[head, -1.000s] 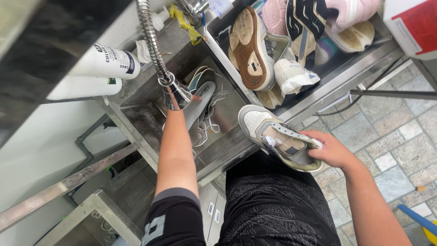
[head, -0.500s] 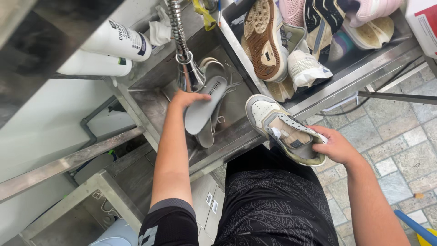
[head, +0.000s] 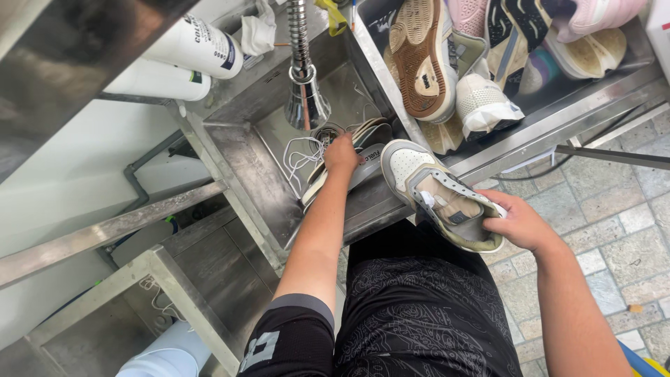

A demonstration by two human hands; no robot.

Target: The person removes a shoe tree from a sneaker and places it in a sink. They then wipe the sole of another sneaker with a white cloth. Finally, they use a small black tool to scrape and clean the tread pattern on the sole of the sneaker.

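My left hand (head: pixel 342 152) reaches down into the steel sink (head: pixel 241 167) and grips a grey insole (head: pixel 368 162) that leans with other insoles against the sink's right wall. White laces (head: pixel 299 151) lie on the sink floor beside them, under the hanging spray faucet (head: pixel 306 98). My right hand (head: pixel 522 225) holds a white, beige and olive sneaker (head: pixel 431 192) by its heel, toe pointing at the sink's front right corner, just above the rim.
A second basin (head: pixel 558 112) to the right holds several shoes, soles up. Two white bottles (head: pixel 188 52) and a crumpled cloth (head: pixel 259 31) sit on the ledge at left. Steel frame bars (head: pixel 105 237) run below; tiled floor (head: pixel 607 202) lies at right.
My left hand carried the grey insole from under the faucet down and right to the stack at the sink's right wall. The sneaker in my right hand barely moved.
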